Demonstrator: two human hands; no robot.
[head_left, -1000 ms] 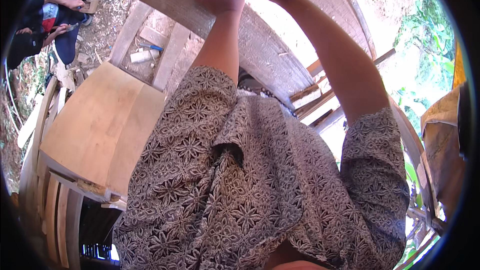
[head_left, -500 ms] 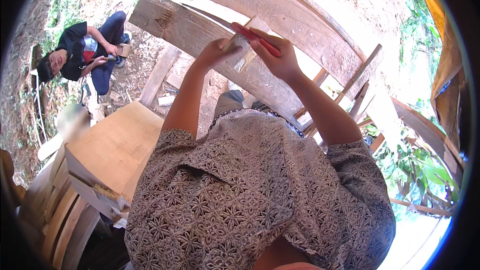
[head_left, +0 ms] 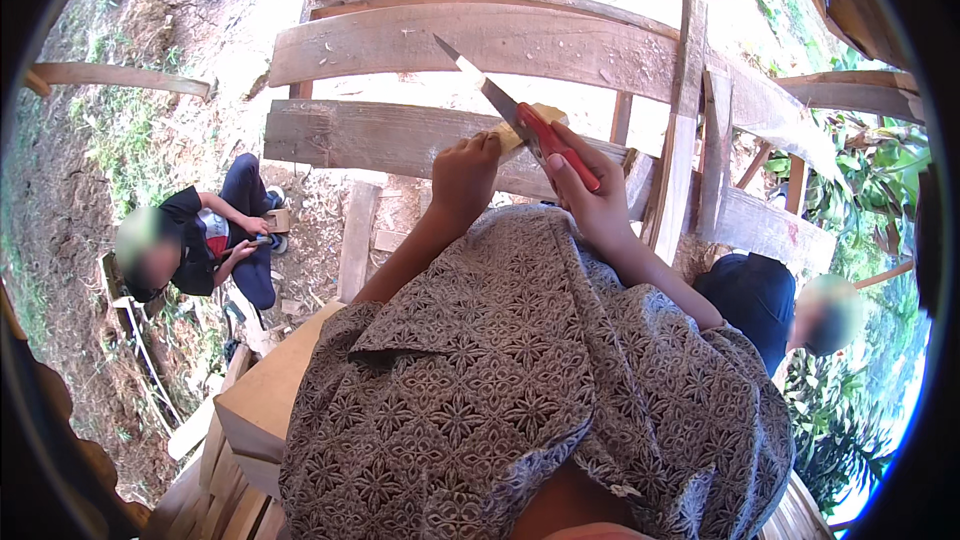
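Observation:
My right hand [head_left: 597, 202] is closed around the red handle of a knife [head_left: 560, 145]. Its long grey blade slants up and to the left, its pointed tip over the gap between two planks. My left hand [head_left: 467, 176] grips a small pale block of wood [head_left: 510, 139] just below and left of the handle. The knife lies across the block and hides part of it. Both hands are above the nearer weathered plank [head_left: 350, 133], close to my patterned shirt [head_left: 480, 340].
A farther plank [head_left: 380, 42] runs alongside, with upright posts [head_left: 680, 130] at right. A person [head_left: 215, 240] sits on the ground at left holding something small. Another person in dark clothing [head_left: 748, 305] is at right. A light wooden board [head_left: 270, 390] stands at lower left.
My view has shifted, bringing the person at right into sight. The knife's long blade now shows, pointing up and left, and the hands sit lower and closer to my body.

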